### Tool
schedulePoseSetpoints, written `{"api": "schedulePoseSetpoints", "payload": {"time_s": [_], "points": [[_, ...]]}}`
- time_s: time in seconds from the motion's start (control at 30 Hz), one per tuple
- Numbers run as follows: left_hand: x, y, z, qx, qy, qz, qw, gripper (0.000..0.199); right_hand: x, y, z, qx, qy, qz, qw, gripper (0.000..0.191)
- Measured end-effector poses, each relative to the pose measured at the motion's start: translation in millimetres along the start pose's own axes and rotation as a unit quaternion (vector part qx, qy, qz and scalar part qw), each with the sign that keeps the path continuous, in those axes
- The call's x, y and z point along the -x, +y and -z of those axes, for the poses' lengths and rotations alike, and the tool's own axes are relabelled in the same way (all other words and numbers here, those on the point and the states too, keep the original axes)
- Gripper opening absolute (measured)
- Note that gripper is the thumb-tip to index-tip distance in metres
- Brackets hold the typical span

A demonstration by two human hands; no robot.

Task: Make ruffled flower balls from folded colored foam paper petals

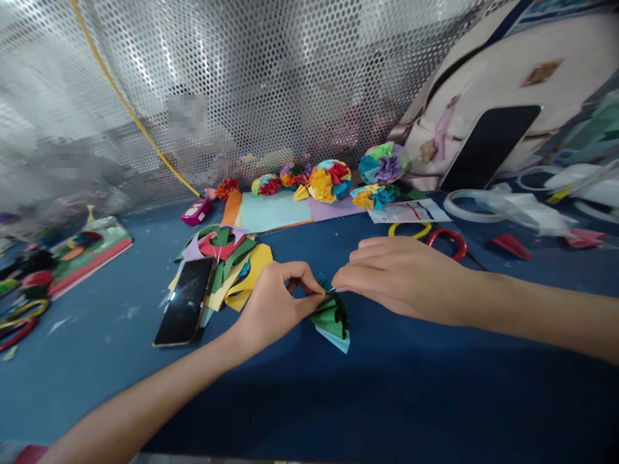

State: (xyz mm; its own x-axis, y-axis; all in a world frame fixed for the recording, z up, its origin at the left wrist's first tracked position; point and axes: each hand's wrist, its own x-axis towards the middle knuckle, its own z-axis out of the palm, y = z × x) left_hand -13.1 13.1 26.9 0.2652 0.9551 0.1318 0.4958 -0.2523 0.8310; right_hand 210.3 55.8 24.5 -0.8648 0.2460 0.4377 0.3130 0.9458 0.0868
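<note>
A pleated paper fan [333, 324] in green and pale blue was held just above a blue tabletop [387, 393], near the middle of the scene. Its narrow gathered end was pinched between the thumb and forefinger of the left hand [273, 306], the other fingers curled behind. The right hand [401, 280] came in from the right, its fingers laid together and nearly straight, with the fingertips [336, 278] at the gathered end; whether its thumb gripped the paper could not be told. Crisp folds radiated from the pinch, and dark cut edges were seen along the green layer.

Cut scraps of coloured paper [232, 261] and a black smartphone [184, 301] were left on the table to the left. Ruffled multicoloured paper rosettes [330, 181] were lined up at the far edge on flat sheets of coloured card [271, 211], before a perforated metal screen [251, 84]. Red and yellow looped scissor handles [447, 243] were placed to the far right.
</note>
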Motion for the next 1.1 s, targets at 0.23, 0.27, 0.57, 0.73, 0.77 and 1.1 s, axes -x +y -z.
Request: {"api": "schedulePoseSetpoints", "payload": {"time_s": [0.23,0.27,0.57,0.73,0.77,1.1], "points": [[4,0,-4.3,-0.054,0.022,-0.041,0.997,0.027,-3,-3,-9,-0.03,0.046,-0.002,0.998,0.028],[6,-1,-5.5,-0.077,0.034,-0.057,0.995,0.027,-4,-4,-10,-0.04,0.049,-0.008,0.998,0.027],[11,-4,-5.4,-0.158,0.065,-0.144,0.975,0.024,-4,-8,-15,-0.134,0.103,-0.023,0.985,0.024],[8,0,-2.7,-0.136,0.044,-0.082,0.986,0.027,-4,-9,-19,-0.114,0.11,-0.009,0.987,0.028],[7,0,-2.1,-0.134,0.045,-0.076,0.987,0.026,-4,-9,-20,-0.108,0.115,-0.005,0.988,0.027],[4,7,12.0,-0.2,-0.023,-0.1,0.974,0.022,-2,-8,-24,-0.016,0.129,0.053,0.99,0.031]]}}
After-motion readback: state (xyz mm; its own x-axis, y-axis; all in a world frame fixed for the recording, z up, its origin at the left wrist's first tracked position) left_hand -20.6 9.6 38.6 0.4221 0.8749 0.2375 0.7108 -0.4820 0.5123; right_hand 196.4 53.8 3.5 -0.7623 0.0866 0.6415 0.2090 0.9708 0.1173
